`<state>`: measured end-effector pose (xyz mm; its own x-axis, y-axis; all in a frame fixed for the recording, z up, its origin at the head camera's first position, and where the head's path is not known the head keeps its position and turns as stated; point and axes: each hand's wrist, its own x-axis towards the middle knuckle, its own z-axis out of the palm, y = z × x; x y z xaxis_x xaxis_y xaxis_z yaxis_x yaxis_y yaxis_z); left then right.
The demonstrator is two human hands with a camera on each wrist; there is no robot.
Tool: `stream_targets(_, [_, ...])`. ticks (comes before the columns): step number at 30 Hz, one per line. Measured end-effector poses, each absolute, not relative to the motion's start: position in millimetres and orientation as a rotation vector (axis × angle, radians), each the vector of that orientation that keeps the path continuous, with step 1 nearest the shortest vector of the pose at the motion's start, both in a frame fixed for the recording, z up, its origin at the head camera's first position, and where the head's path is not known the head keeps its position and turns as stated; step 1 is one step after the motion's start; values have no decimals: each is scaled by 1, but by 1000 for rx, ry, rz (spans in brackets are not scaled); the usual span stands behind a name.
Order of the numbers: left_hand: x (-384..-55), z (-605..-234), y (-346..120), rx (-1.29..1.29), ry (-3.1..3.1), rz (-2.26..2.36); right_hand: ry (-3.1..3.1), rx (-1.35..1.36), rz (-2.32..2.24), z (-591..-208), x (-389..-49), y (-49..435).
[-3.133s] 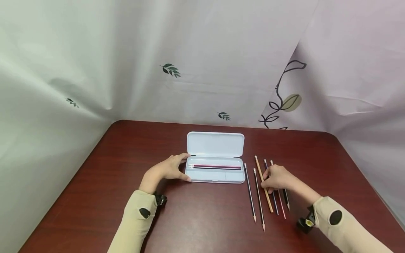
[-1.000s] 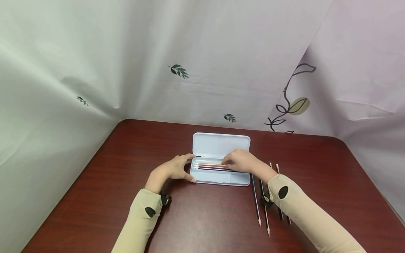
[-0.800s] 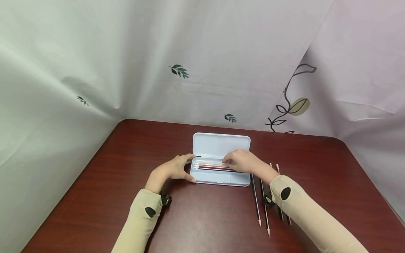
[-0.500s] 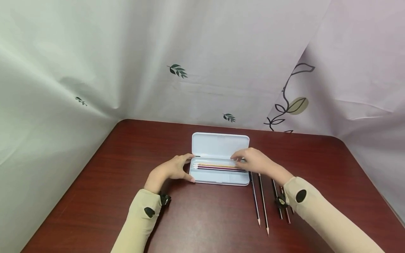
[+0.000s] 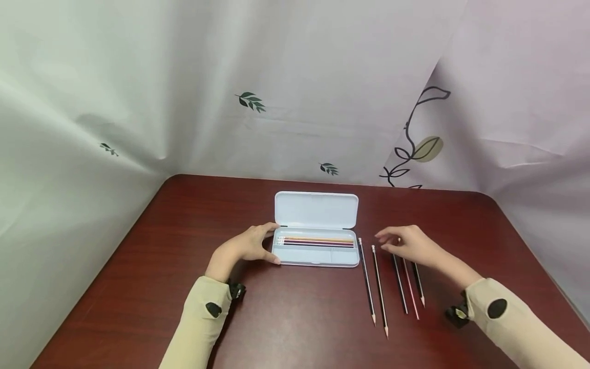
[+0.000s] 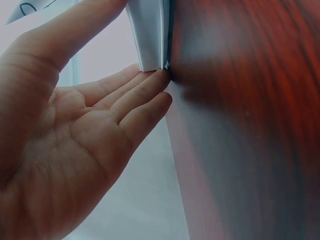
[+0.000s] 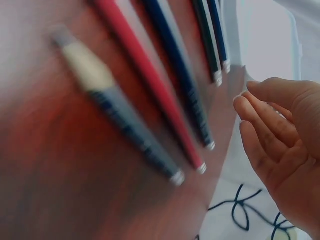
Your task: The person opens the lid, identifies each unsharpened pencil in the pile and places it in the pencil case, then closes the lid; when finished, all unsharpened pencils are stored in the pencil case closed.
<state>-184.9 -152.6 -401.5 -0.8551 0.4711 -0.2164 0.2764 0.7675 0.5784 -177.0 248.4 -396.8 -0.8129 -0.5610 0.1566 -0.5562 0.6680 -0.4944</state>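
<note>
A pale blue pencil case (image 5: 301,255) lies with its lid (image 5: 316,210) raised. Several pencils (image 5: 318,242), one of them yellow, lie side by side in its rear compartment. My left hand (image 5: 246,245) holds the case's left end between the thumb at the front corner and fingers at the back; in the left wrist view the fingertips meet the case end. My right hand (image 5: 410,247), holding nothing, hovers over the eraser ends of the loose pencils, fingers loosely bent. Below it lie a dark blue pencil (image 7: 175,65), a red pencil (image 7: 150,87) and a dark pencil (image 7: 130,127).
Two more dark pencils, a nearer-case one (image 5: 367,282) and a black one (image 5: 380,292), lie between the case and the right hand. A dark red wooden table (image 5: 295,323) carries everything. White curtain (image 5: 295,102) with leaf prints hangs behind it.
My right hand gripped the yellow pencil on the table, laid it in the case, let go and moved back right over the loose pencils. The left hand stayed at the case.
</note>
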Motion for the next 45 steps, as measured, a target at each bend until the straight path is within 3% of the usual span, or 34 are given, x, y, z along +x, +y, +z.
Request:
stream_targets(8, [-182,-400,-156,638,2617,798,2916,-781,-889,-402,-154,269])
stream_targets(18, [-184,-402,-154,576,2615,789,2953,-491,-908,-405,-132,260])
stream_targets(31, [-182,-400,-154,565,2610,792,2875,-497,-773,-409,-136,247])
stream_targets(40, [-184,-401,-153,594,2619,796,2653,-173,-777,-396,-148,241])
stream_targets(45, [-183,-400,-153,594,2618,797,2616,-168,-806,-390,-153,241])
